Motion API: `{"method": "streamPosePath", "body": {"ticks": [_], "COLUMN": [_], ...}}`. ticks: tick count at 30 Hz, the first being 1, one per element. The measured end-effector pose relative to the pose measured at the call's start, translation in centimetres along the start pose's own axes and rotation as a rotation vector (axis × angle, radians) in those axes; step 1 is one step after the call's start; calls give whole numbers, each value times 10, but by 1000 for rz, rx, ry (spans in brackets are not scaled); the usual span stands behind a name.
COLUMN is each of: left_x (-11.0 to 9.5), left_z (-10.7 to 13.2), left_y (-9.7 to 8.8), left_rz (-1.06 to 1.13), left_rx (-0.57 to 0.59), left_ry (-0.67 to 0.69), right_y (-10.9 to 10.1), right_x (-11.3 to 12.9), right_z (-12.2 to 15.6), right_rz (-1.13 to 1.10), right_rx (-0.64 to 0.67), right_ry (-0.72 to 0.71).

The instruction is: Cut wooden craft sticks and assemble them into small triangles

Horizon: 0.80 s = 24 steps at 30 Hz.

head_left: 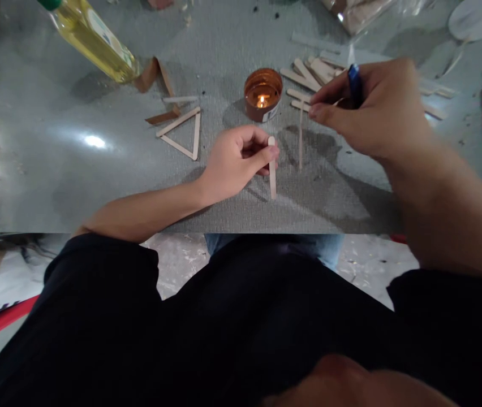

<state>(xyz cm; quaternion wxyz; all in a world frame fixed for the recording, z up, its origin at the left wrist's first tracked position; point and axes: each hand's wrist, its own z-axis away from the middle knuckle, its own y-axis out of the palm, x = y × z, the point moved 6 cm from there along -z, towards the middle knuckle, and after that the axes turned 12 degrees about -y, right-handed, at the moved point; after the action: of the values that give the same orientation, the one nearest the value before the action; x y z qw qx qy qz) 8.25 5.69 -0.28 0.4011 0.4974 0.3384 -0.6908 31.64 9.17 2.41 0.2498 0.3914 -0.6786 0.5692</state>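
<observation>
My left hand [241, 155] is closed on a craft stick [272, 178], pinched near its top between thumb and fingers and held upright. My right hand [372, 107] is closed around a slim blue object [354, 85] with a pale pointed tip; its kind is unclear. The thumb and fingertips of that hand meet at the ends of craft sticks [298, 95] on the table; whether they grip one is unclear. A lit candle in a brown cup [263, 95] stands between the hands. Left of my left hand lies a triangle of joined craft sticks [196, 133].
Loose craft sticks [304, 73] lie in a pile behind my right hand. An oil-filled bottle with a green cap [97, 42] is at upper left, near a folded brown strip [156, 76]. A translucent rod [315, 42] and a white disc [476, 20] are at upper right.
</observation>
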Motion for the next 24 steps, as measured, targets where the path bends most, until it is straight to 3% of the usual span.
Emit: {"method": "streamPosePath", "body": {"ticks": [2,4,8,12,16,19,24], "left_x": [0,0,-2,-3,-2,-2,-5], "left_z": [1,0,-2,-3,-4,-4,-4], "left_y": [0,1,-1,-4,-4,-2,-5], "left_rz": [25,35,-13,-56,-46,-28,-7], "left_rx": [0,6,-16,-36,-39,-31,-56], "left_ry": [17,28,71,141,154,150,111], "right_y": [-16,-20,-2,9,10,6,-1], "right_x": [-9,-15,-23,-24,-19,-18,1], "right_z": [-9,-14,-16,-13,-10,-10,-3], "right_rz": [140,291,674,853,899,820,520], "right_rx": [-62,-7,250,346,366,287,130], "right_ry": [-23,-67,-117,-10,62,87,-84]}}
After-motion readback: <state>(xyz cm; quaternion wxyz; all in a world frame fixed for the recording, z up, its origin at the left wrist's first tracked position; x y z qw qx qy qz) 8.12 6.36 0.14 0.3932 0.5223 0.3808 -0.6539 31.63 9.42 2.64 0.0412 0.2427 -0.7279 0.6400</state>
